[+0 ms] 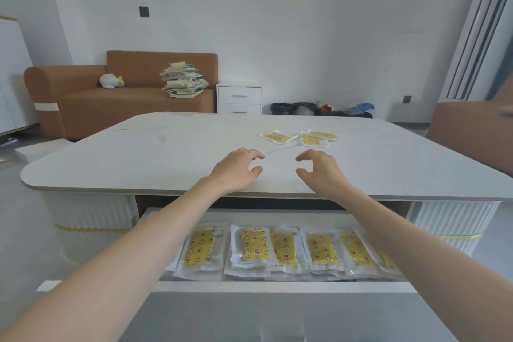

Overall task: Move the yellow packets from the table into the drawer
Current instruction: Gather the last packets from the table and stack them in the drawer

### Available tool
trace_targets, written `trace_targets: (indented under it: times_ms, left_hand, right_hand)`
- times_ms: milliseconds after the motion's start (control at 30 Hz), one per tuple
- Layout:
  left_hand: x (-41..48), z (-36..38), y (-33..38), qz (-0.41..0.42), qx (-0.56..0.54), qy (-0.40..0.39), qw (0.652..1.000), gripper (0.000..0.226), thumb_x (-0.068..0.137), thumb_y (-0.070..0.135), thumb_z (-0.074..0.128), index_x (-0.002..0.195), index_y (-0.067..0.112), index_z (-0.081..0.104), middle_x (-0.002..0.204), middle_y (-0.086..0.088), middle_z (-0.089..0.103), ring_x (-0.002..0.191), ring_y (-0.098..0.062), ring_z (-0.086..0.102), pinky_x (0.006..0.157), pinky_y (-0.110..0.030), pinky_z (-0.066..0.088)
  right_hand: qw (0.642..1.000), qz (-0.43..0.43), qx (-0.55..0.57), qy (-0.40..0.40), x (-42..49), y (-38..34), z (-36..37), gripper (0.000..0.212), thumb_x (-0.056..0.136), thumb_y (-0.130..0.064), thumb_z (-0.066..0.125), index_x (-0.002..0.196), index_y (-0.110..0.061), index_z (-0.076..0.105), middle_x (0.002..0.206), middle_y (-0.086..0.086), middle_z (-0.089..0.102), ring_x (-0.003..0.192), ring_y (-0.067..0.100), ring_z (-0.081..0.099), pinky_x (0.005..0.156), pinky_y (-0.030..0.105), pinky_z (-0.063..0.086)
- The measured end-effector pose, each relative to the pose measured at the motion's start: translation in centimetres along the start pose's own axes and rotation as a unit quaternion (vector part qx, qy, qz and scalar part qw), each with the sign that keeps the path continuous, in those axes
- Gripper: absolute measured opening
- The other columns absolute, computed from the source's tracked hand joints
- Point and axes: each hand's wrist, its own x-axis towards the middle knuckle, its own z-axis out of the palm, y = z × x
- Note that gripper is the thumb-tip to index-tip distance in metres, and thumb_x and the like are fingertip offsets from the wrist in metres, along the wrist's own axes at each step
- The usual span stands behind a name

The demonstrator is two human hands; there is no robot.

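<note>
Packets (277, 250) already lay in an overlapping row in the open drawer (277, 287), so most of the job looked done. Over the table (166, 153), the left hand (236, 169) and right hand (319, 172) hovered empty, fingers loosely curled, gripping nothing. Beyond them a single packet (277, 137) and an overlapping pair (316, 138) remained on the tabletop, unmoved.

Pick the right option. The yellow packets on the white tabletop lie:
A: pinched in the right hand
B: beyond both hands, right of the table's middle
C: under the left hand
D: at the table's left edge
B: the yellow plastic-wrapped packets lie on the white rounded tabletop past the left hand and the right hand, which both hold nothing.
</note>
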Motion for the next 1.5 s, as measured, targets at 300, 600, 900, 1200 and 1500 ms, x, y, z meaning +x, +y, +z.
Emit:
trace_targets:
  times_ms: [300,600,900,1200,1500]
  left_hand:
    - [10.4,6.0,-0.7,-0.036,0.008,-0.074,0.997,0.051,0.1,0.03,0.034,0.149,0.018,0.025,0.157,-0.007,0.018,0.145,-0.022,0.018,0.117,-0.037,0.02]
    - [20.4,10.9,-2.1,-0.047,0.061,0.012,0.997,0.05,0.101,0.036,0.027,0.149,0.024,0.022,0.159,-0.006,0.004,0.146,-0.025,0.002,0.117,-0.042,0.01]
    - [25.5,11.7,-3.8,-0.044,0.044,-0.043,0.997,0.055,0.094,0.052,0.034,0.147,0.045,0.018,0.157,0.009,-0.022,0.143,-0.019,-0.025,0.117,-0.051,-0.005]
    - [25.7,11.4,-4.3,-0.043,0.076,-0.109,0.99,0.052,0.095,0.052,0.021,0.146,0.046,0.019,0.159,0.013,0.005,0.147,-0.009,0.003,0.118,-0.047,-0.002]
    - [20.7,10.0,-3.6,-0.027,0.042,-0.078,0.996,0.044,0.096,0.045,0.031,0.14,0.039,0.034,0.154,0.008,0.024,0.143,-0.013,0.02,0.117,-0.049,0.008]
  right_hand:
    - [0.992,0.112,-0.023,-0.044,8.0,5.1,2.3,0.064,0.094,-0.033,0.048,0.148,-0.033,0.013,0.159,0.006,-0.009,0.144,0.036,-0.009,0.114,0.048,0.012]
    - [0.988,0.12,-0.097,0.023,16.8,10.5,5.2,0.055,0.098,-0.04,0.035,0.149,-0.03,0.017,0.16,0.005,-0.004,0.146,0.029,-0.012,0.117,0.048,0.004]
    - [0.979,0.165,-0.121,0.001,23.4,13.6,5.9,0.05,0.096,-0.048,0.027,0.145,-0.037,0.029,0.159,0.0,0.012,0.147,0.029,-0.003,0.116,0.051,0.001]
    - [0.962,0.158,-0.214,-0.063,22.8,13.0,6.0,0.058,0.093,-0.06,0.016,0.148,-0.041,0.02,0.159,-0.001,0.016,0.146,0.026,0.013,0.116,0.05,-0.002]
    - [0.967,0.135,-0.204,-0.074,17.8,9.4,6.0,0.056,0.094,-0.059,0.018,0.147,-0.041,0.02,0.158,-0.002,0.019,0.145,0.028,0.015,0.115,0.049,-0.002]
